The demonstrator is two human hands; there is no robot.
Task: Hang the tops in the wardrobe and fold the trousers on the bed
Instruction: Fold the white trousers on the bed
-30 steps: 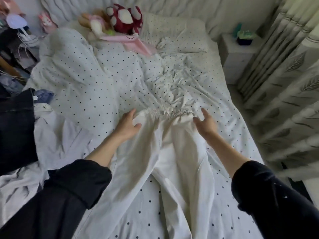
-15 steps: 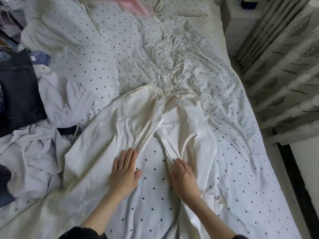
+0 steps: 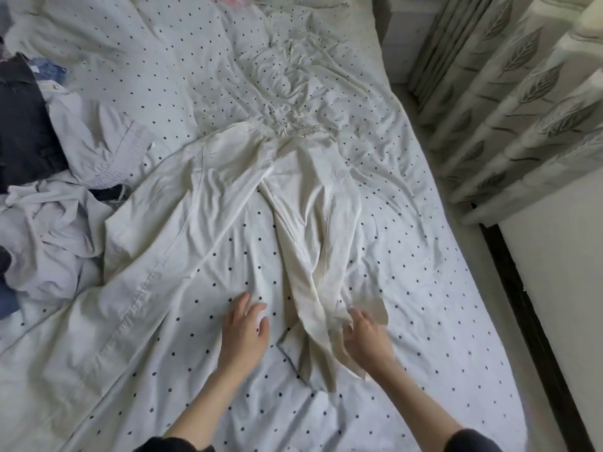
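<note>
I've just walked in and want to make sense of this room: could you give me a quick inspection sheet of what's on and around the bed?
Surface: bed with a wrinkled, dotted white sheet.
Job's things: cream trousers spread flat, waistband at the far end, legs apart and creased; not folded yet.
Clutter: heap of pale clothes and a dark garment along the left side of the bed.
Hands: left hand open, on the sheet between the legs; right hand at the cuff of the right leg, grip blurred.
Cables: nothing seen.
Surroundings: leaf-print curtains on the right; pale floor strip beside the bed.
</note>
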